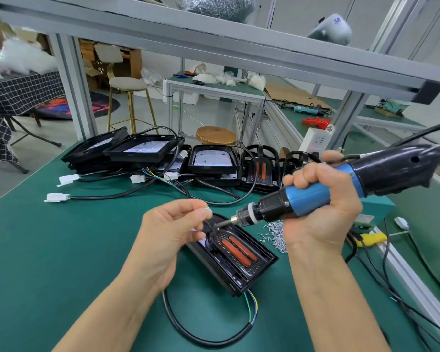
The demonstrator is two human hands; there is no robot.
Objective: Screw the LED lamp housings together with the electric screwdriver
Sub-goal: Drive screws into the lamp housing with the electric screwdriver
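Note:
A black LED lamp housing (249, 265) with two orange strips lies on the green mat in front of me, its cable looping toward me. My right hand (323, 199) grips the blue and black electric screwdriver (313, 196); its bit points down-left at the housing's far end. My left hand (170, 229) hovers over the housing's left end, thumb and fingers pinching a small screw (208, 209) close to the bit tip. A pile of loose silver screws (274, 235) lies right of the housing.
Several more black lamp housings (214, 158) with cables and white connectors (68, 179) crowd the mat's far side. A white power strip (315, 141) and cables (391, 275) run along the right edge. An aluminium frame beam (214, 39) crosses overhead.

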